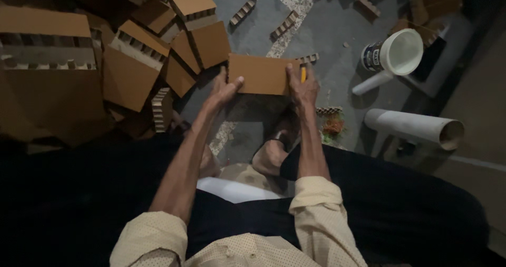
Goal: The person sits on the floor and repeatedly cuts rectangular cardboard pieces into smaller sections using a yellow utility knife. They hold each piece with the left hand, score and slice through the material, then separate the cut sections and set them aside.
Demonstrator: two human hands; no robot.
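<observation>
Rolled sleeves (316,193) lowest in view, cardboard panel (259,74) is held over the floor (337,30) by both side edges, left hand (225,88) and right hand (303,85) fingers closed on it, yellow tool (303,74) pinched too; judged light, stiff, crushable.

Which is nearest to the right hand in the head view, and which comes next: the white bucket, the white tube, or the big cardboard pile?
From the right hand:
1. White bucket, to its right and slightly farther up the floor.
2. White tube, lying lower right.
3. Big cardboard pile, far left, beyond the left hand.
</observation>
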